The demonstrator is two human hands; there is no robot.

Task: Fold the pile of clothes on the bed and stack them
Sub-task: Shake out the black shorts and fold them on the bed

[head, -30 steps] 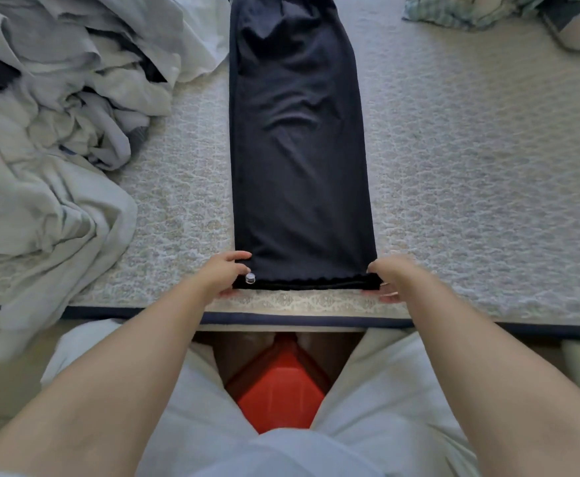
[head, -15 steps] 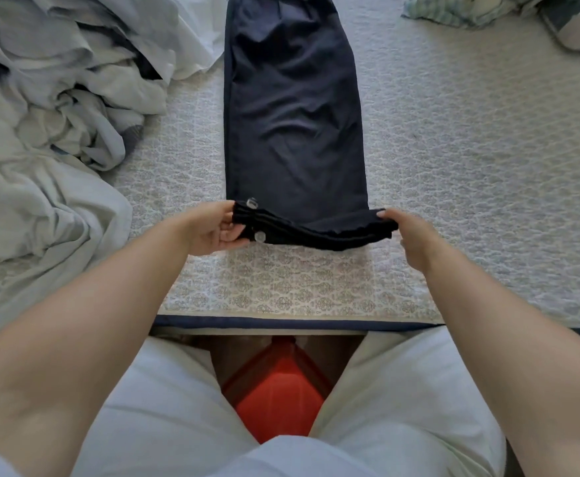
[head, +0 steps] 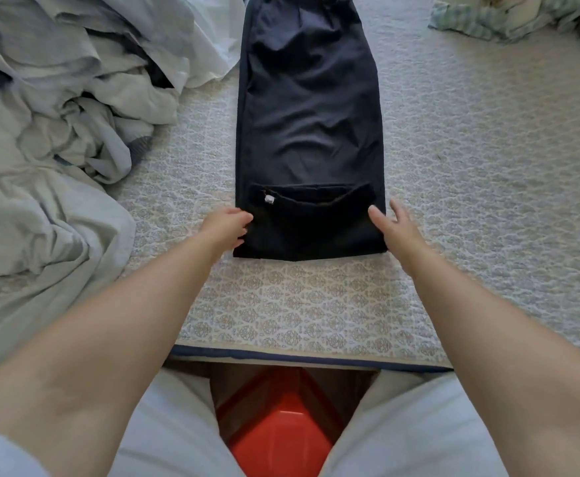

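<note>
A long dark navy garment (head: 309, 115) lies flat down the middle of the bed. Its near end is folded over into a short flap (head: 316, 225), and a small white button (head: 268, 200) shows at the flap's left. My left hand (head: 224, 228) rests at the flap's left edge, loosely curled fingertips touching the cloth. At the flap's right edge, my right hand (head: 393, 228) has its fingers spread and holds nothing. A rumpled pile of pale grey and white clothes (head: 58, 115) covers the bed's left side.
The patterned bed cover (head: 488, 166) stretches to the right of the garment. A crumpled green checked cloth (head: 488, 15) lies at the far right corner. The bed's dark-trimmed near edge (head: 298, 358) runs in front of me, with a red stool (head: 278, 438) between my legs.
Both hands lifted the garment's near hem from the bed edge, carried it away from me and laid it down as a fold. My right hand has let go and spread its fingers.
</note>
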